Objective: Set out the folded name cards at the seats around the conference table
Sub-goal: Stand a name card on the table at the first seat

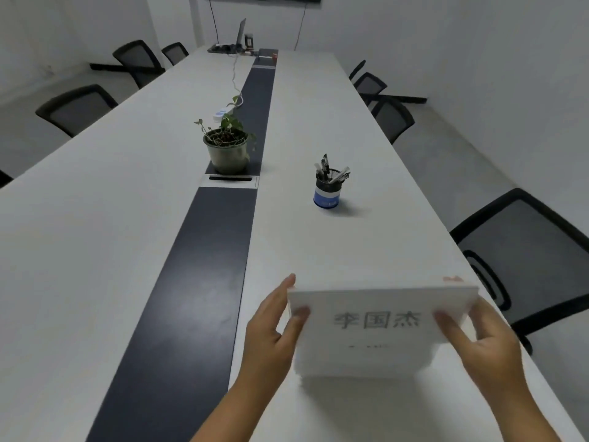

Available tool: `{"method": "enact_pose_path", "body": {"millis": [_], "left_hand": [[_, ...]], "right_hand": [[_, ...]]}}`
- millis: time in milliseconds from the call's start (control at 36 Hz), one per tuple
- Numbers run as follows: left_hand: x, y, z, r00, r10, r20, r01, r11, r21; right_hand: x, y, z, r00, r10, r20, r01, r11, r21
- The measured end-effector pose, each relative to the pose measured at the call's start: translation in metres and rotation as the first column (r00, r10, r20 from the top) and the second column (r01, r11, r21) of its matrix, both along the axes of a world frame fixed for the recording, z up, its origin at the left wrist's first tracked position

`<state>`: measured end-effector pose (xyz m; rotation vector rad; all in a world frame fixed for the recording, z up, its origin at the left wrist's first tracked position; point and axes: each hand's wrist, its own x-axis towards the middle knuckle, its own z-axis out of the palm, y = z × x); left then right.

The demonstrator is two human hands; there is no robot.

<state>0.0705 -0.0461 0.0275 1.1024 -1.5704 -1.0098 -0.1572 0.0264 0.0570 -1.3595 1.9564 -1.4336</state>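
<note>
at the bottom right of the frame, the left hand [274,327] and right hand [484,339] each hold one end of the name cards [376,330]. keep them level and squeezed together over the table [95,234].

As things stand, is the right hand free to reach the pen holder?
Probably not yet. The right hand and left hand both grip the name card. The white tabletop towards the pen holder looks bare, so only the grip hinders it.

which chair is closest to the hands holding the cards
The black mesh chair on the right beside the right hand; the others sit farther up the table.
</note>
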Motion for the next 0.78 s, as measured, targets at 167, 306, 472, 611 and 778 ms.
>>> {"method": "enact_pose_path", "body": {"millis": [167,306,472,611,778], "left_hand": [[0.039,0.009,0.021,0.971,0.189,-0.144,-0.198,0.978,-0.057],[0.082,0.017,0.012,0.886,0.412,-0.215,-0.423,0.906,-0.006],[0.140,0.031,-0.021,0.793,0.587,-0.162,-0.575,0.810,0.115],[0.172,0.017,-0.050,0.827,0.562,0.026,-0.555,0.807,0.202],[0.201,-0.022,-0.082,0.870,0.470,0.145,-0.492,0.818,0.297]], "right_hand": [[0.045,-0.017,0.022,0.975,0.089,-0.205,-0.132,0.970,-0.207],[0.113,-0.040,0.006,0.944,0.206,-0.258,-0.267,0.935,-0.233],[0.175,-0.056,-0.037,0.894,0.438,-0.095,-0.446,0.891,-0.084],[0.206,-0.068,-0.088,0.877,0.477,0.051,-0.480,0.870,0.113],[0.231,-0.083,-0.130,0.931,0.354,0.093,-0.366,0.889,0.274]]}}
